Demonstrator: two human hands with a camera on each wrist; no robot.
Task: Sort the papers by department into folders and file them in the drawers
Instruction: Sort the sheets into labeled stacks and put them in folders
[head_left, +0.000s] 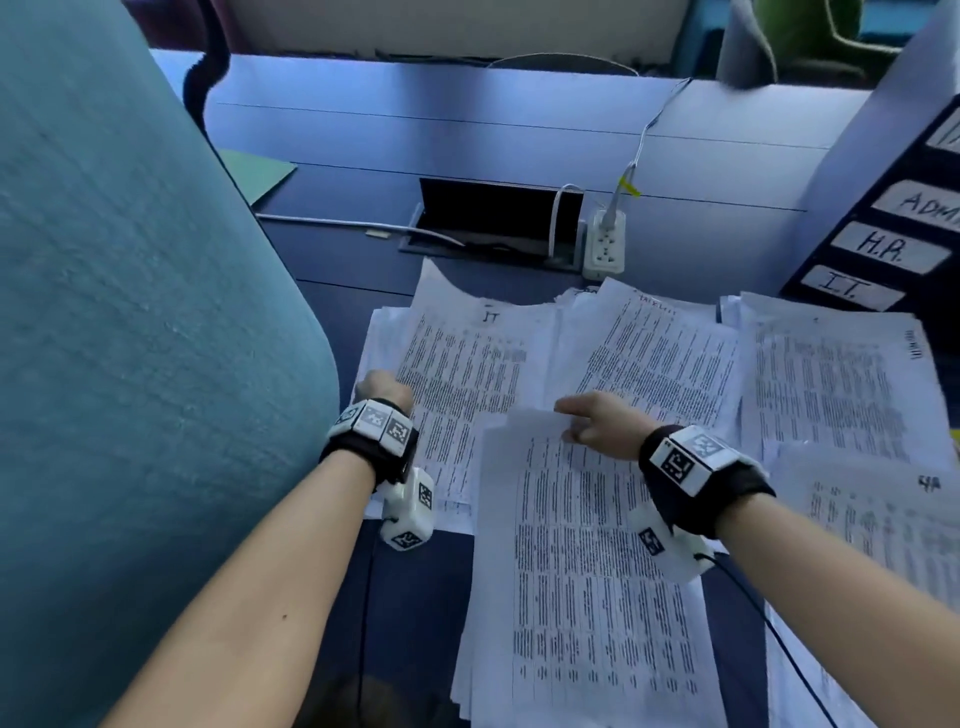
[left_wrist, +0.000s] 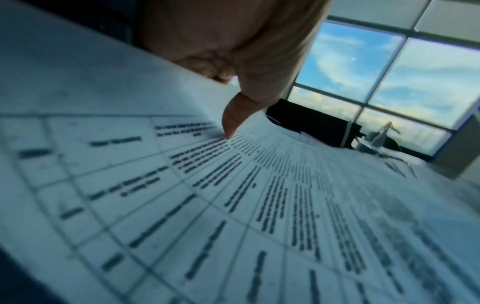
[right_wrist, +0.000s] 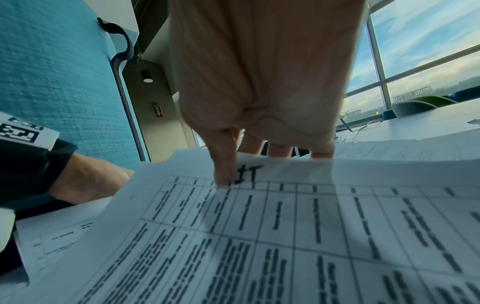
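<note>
Several piles of printed sheets cover the blue desk (head_left: 467, 130). My left hand (head_left: 382, 389) grips the left edge of the pile marked IT (head_left: 467, 364); in the left wrist view its thumb (left_wrist: 231, 121) presses on the top sheet (left_wrist: 233, 205) with the fingers curled under the edge. My right hand (head_left: 587, 423) pinches the far edge of the top sheet (head_left: 571, 545) of the near stack. The right wrist view shows the thumb (right_wrist: 226, 164) on that sheet (right_wrist: 285, 226), beside a handwritten "IT", with the fingers behind it. A dark drawer unit (head_left: 883, 249) labelled ADMIN, H.R. and I.T. stands at the right.
More piles lie in the middle (head_left: 654, 358), at the right (head_left: 831, 374) and at the near right (head_left: 883, 519). A teal padded panel (head_left: 130, 312) fills the left. Behind the papers are an open cable box (head_left: 498, 218), a white power strip (head_left: 604, 249) and a green folder (head_left: 260, 174).
</note>
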